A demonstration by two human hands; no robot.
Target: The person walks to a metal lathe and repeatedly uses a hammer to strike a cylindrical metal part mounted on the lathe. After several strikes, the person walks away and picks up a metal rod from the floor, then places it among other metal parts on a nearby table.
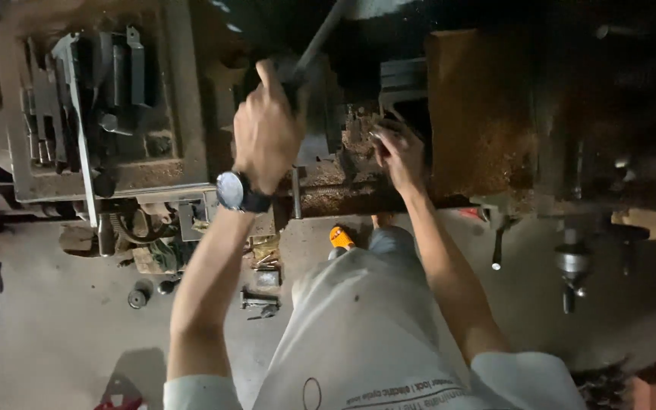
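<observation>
My left hand (267, 129) is closed around the dark knobbed end of a metal lever (320, 38), index finger raised along it; the lever's long axis runs up and to the right from my fist toward the far edge of the machine bed (480, 114). My right hand (398, 152) sits just right of it, fingers curled and pressed onto the rusty clamped part (354, 144) at the bed's near edge, so the left is nearer the lever. A tray of tools (93, 91) lies at the left. The lever's far end is cut off, and the part under my fingers is too dim to make out.
</observation>
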